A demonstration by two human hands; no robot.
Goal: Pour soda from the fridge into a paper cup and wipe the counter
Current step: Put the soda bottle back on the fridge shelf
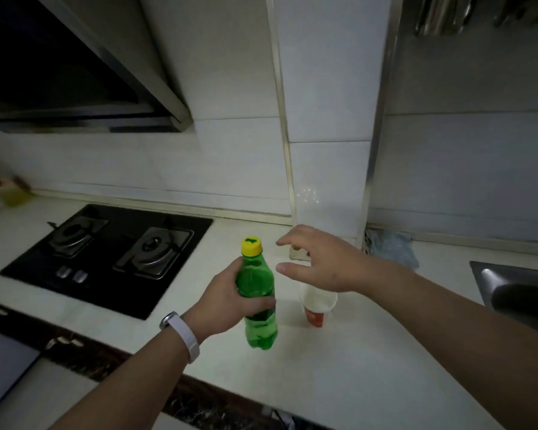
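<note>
My left hand grips a green soda bottle around its middle, upright over the white counter. A yellow cap sits on the bottle's neck. My right hand hovers just right of the cap, fingers and thumb spread apart, holding nothing. Below that hand stands a paper cup, white with a red base, partly hidden by my palm. A blue-grey cloth lies bunched against the back wall to the right.
A black two-burner gas hob fills the counter's left side under a range hood. A steel sink opens at the right edge. A yellow-green holder stands at the far left.
</note>
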